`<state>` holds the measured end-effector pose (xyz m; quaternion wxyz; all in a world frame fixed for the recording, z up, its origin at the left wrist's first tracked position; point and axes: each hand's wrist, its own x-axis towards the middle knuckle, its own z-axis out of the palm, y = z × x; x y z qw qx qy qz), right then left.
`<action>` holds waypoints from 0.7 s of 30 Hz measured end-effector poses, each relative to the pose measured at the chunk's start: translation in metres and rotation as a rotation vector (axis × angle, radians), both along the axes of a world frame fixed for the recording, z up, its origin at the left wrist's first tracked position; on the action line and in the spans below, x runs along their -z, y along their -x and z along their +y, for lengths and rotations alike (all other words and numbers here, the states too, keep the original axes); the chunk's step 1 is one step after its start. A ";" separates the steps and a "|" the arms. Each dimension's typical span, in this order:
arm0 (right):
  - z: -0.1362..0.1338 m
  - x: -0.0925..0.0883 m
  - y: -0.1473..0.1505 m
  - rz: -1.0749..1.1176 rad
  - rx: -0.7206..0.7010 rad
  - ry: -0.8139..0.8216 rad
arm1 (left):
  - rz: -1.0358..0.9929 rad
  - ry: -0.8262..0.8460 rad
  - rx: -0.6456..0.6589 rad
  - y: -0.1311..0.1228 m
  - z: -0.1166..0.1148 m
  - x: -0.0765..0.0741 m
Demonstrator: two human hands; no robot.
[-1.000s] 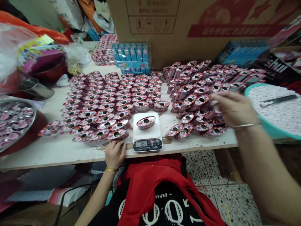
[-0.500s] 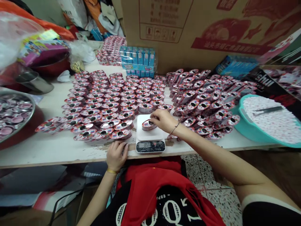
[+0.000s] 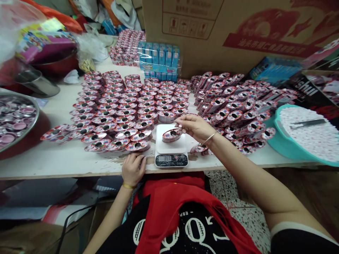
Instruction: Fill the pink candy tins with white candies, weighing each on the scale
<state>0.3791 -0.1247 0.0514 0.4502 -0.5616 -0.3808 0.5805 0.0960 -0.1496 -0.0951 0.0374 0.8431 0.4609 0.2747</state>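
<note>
A small oval red-and-white container [image 3: 169,137] with a dark round hole in its top rests on the white pan of a digital scale [image 3: 172,160]. Close beside it, over the pan's right side, is my right hand [image 3: 194,127], its thumb and fingers pinched together; what is between the fingertips is too small to make out. My left hand [image 3: 134,167] lies at the table's front edge, left of the scale, its fingers loosely curled with nothing visible in them. Rows of similar oval containers [image 3: 127,113] stand left of and behind the scale.
More containers [image 3: 235,114] crowd together on the right. Beyond them is a teal basin [image 3: 280,141] of small white pieces with tweezers [image 3: 308,123] on top. A metal bowl [image 3: 37,130] of pink caps stands far left. A large carton [image 3: 196,63] and a blue pack [image 3: 159,61] are behind.
My right hand has moved slightly right and up, off the container on the scale. The container stays on the pan. The whole view has shifted a little.
</note>
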 end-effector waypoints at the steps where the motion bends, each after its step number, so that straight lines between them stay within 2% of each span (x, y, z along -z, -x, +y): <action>1: -0.003 0.000 -0.003 0.121 0.052 0.038 | 0.000 -0.001 0.000 0.000 0.000 0.000; 3: -0.010 0.001 -0.010 0.269 0.128 0.094 | 0.005 0.000 0.001 0.000 0.000 0.001; 5: -0.017 0.003 -0.016 0.317 0.159 0.134 | 0.011 0.002 -0.004 0.000 0.000 0.002; 8: -0.026 0.010 -0.021 0.288 0.169 0.153 | 0.013 -0.005 -0.010 0.000 0.000 0.003; 13: -0.030 0.017 -0.021 0.184 0.185 0.072 | 0.007 -0.018 -0.008 -0.002 0.001 0.002; 18: -0.025 0.016 -0.013 0.125 0.144 0.040 | 0.015 0.007 -0.017 -0.001 -0.001 0.002; 21: -0.025 0.012 -0.007 0.151 0.155 0.039 | -0.017 0.032 -0.004 0.002 -0.005 -0.004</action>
